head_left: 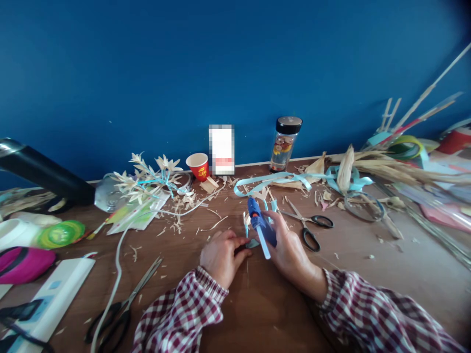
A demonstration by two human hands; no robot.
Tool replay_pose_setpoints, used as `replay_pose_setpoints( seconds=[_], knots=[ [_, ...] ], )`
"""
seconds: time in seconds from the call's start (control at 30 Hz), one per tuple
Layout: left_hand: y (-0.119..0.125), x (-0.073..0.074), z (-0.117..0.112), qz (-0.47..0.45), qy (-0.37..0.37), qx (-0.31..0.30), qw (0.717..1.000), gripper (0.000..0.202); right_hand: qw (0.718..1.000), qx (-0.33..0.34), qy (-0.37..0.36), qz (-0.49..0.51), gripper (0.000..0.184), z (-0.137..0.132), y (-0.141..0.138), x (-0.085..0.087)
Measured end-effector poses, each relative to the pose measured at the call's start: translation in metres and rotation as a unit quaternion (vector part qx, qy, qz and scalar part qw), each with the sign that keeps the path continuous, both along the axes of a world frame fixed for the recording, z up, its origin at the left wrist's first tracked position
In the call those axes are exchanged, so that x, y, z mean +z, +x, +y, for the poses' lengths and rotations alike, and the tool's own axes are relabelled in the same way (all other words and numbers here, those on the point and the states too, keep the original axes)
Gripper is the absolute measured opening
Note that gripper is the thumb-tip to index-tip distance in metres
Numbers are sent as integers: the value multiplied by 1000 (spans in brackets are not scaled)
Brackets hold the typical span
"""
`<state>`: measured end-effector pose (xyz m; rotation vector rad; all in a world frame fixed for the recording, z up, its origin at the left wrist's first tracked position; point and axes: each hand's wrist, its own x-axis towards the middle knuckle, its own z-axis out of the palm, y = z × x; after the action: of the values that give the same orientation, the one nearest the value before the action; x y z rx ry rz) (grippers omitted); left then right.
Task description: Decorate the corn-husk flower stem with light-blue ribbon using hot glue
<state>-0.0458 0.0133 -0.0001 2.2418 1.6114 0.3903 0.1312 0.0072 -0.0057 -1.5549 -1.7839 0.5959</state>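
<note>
My right hand (290, 252) is wrapped around a blue hot glue gun (256, 211), with a clear glue stick (264, 242) jutting from its back end toward me. The gun's nozzle is hidden behind its body. Low over the table, my left hand (222, 255) has thumb and forefinger closed on a small pale-blue piece (252, 243); its exact kind is unclear. Just beyond these fingertips, partly behind the gun, stands a small cream husk flower with a blue stem (246, 223). A light-blue ribbon (272, 180) curls across the table behind the gun.
Black-handled scissors (311, 225) lie open right of my right hand; another pair (127, 304) lies at front left beside a white cable (118, 260). Husk flowers (147, 176), a red paper cup (198, 166) and a glass bottle (285, 144) line the blue wall. Husk scraps litter the table.
</note>
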Motion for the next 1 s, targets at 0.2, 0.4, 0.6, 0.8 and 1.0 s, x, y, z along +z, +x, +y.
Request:
replay_pose_setpoints(
  seconds=[0.2,0.4,0.6,0.8,1.0],
  knots=[
    [-3,-1,6,-15,-6,-17,1000,24,1000,-9,5,-25,44,2,1,0],
    [-4,-4,9,-30,6,-23,999,27,999,-26,-12,-13,46,4,2,-6],
    [-5,-6,10,-33,2,-36,999,29,999,-29,2,19,46,7,6,-4],
    [-6,-5,10,-49,-7,-42,998,27,994,-53,3,92,35,-8,20,22],
    [-6,-7,9,-64,-1,-37,997,25,941,48,-224,250,35,-33,46,35]
  ],
)
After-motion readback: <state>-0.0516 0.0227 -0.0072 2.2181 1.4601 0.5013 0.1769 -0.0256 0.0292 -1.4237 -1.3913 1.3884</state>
